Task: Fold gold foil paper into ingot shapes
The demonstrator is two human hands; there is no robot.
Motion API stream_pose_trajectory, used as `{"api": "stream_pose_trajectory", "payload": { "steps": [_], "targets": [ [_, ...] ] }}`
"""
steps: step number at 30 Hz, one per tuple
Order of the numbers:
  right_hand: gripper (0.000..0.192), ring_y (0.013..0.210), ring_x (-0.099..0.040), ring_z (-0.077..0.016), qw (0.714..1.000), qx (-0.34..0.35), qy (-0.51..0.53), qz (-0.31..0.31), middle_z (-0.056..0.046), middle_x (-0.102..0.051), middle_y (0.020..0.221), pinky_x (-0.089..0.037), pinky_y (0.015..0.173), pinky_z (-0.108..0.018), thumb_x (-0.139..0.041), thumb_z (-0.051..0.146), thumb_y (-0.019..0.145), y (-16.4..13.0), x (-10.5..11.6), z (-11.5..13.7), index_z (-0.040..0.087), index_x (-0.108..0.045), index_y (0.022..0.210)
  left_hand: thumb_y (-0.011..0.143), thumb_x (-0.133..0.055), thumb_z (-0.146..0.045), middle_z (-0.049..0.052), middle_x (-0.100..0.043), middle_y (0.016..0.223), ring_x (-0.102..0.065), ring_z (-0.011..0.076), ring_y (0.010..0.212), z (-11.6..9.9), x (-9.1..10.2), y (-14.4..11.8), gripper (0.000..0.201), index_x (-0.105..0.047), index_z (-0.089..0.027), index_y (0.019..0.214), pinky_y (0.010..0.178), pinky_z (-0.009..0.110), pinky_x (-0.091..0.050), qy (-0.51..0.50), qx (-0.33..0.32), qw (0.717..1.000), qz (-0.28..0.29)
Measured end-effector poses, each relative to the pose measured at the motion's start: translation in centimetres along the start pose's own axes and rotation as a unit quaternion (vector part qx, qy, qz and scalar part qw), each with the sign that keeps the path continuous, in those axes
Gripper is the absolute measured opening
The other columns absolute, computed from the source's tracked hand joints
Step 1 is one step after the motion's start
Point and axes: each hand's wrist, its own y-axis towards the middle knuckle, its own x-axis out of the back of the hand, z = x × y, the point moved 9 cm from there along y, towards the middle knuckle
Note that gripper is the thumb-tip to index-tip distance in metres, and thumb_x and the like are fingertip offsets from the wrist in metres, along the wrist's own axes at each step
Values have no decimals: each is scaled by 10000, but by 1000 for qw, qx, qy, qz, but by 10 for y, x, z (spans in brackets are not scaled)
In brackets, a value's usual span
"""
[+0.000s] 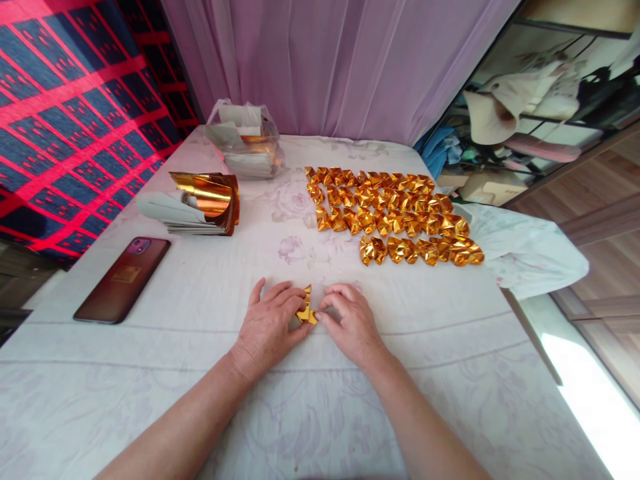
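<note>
1. We face a pleated purple fabric curtain (320, 67) behind a table covered in pale floral cloth (305, 413).
2. On our left, we see red-and-dark-blue grid-patterned fabric (75, 100).
3. On our right, we have dark-edged shelving (575, 29) and brown wood-grain panels (610, 247).
4. We notice bright white light (575, 367) at lower right.

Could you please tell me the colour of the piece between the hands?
The piece is shiny gold, best seen in the head view.

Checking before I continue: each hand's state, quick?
Left hand: holding the small, folded, shiny gold foil piece.
Right hand: touching its right edge; whether closed cannot be told.
</note>
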Motion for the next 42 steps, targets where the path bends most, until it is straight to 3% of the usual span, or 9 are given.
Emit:
{"api": "stream_pose_trajectory", "payload": {
  "steps": [15, 21, 25, 42],
  "targets": [
    [151, 945, -615, -208, 1000, 24, -6, 2, -52, -633, 989, -467, 835, -364, -581, 112, 845, -1, 0, 4, 228, -677, 851, 794, -710, -282, 22, -711, 1197, -531, 308, 1281, 3, -4, -1, 207, -637, -253, 986, 1155, 606, -189, -11, 7, 1000, 21],
    [55, 933, -613, -222, 1000, 11, -16, -8, -60, -623, 997, -473, 854, -384, -662, 199, 805, 0, 1, 7, 218, -684, 851, 799, -701, -295, 29, -711, 1190, -530, 301, 1280, 2, -2, 0, 186, -650, -257, 973, 1168, 602, -179, -15, 16, 999, 25],
    [90, 913, -608, -229, 999, -13, -39, -12, -54, -633, 978, -474, 855, -396, -726, 206, 754, 1, 0, 9, 226, -663, 816, 789, -709, -298, 33, -714, 1187, -538, 310, 1271, 2, -1, 1, 213, -654, -261, 992, 1163, 608, -184, -18, 18, 999, 26],
    [55, 889, -581, -214, 998, -23, -53, -14, -48, -618, 930, -434, 810, -357, -622, 183, 837, 2, -1, 8, 216, -627, 794, 795, -707, -278, 27, -711, 1202, -524, 312, 1285, 1, -2, 1, 179, -631, -251, 954, 1140, 615, -198, -20, 18, 999, 32]
  ]
}}
